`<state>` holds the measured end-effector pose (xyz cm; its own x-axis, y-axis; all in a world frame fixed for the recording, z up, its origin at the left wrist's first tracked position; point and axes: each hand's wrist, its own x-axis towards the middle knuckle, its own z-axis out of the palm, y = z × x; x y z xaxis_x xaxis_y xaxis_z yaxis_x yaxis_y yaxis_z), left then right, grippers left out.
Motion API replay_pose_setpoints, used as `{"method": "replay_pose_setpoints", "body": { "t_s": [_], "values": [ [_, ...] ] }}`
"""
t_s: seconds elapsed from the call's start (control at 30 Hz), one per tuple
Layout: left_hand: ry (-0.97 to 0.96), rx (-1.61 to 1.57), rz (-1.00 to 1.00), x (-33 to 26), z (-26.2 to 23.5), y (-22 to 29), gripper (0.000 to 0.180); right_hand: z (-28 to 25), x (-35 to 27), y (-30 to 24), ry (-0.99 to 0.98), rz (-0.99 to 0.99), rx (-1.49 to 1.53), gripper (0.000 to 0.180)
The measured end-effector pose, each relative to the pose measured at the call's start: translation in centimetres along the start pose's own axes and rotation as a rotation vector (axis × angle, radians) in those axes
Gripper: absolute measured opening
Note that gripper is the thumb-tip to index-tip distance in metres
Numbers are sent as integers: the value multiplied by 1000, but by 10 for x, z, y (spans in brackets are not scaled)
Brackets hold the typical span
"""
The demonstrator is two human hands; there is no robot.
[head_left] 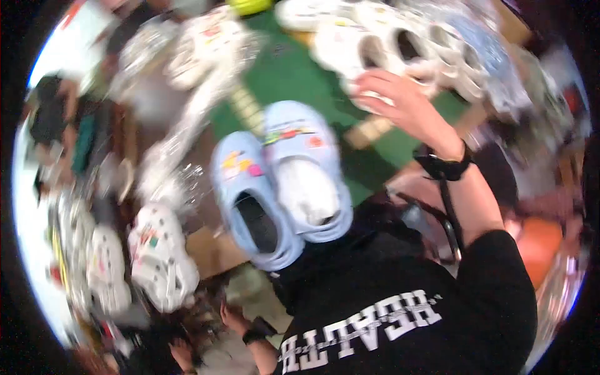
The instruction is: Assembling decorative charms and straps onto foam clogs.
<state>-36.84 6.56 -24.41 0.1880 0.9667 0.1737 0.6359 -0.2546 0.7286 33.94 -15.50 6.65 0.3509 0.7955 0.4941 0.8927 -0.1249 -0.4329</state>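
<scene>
A pair of light blue clogs (294, 140) with colourful charms sits in the middle; the right one has white stuffing inside, and the left one shows a dark opening. My right hand (400, 103), with a black band at its wrist, reaches beyond them to a row of white clogs (337, 47). Its bent fingers close on a white clog at the near edge of that row, though motion blurs the grip. Low in the picture is my left hand (234, 320), small and blurred, with its fingers partly stretched out and nothing visible in them. It is apart from the clogs.
A green table surface (269, 59) lies under the clogs. Clear plastic wrap (181, 140) trails down the left side, below more white clogs (206, 44). Further white clogs (161, 256) stand at lower left. Another hand (181, 353) shows near the bottom edge.
</scene>
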Motion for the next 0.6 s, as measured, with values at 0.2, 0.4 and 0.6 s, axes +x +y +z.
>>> {"method": "replay_pose_setpoints", "body": {
  "t_s": [0.2, 0.4, 0.6],
  "values": [
    [-435, -456, -579, 67, 45, 78, 28, -93, -134, -29, 42, 528, 274, 17],
    [-669, -311, -556, 94, 80, 112, 28, -59, -322, -31, 10, 1166, 468, 22],
    [-834, -176, -519, 123, 107, 156, 27, 24, -481, -81, -229, 1538, 888, 36]
  ]
}}
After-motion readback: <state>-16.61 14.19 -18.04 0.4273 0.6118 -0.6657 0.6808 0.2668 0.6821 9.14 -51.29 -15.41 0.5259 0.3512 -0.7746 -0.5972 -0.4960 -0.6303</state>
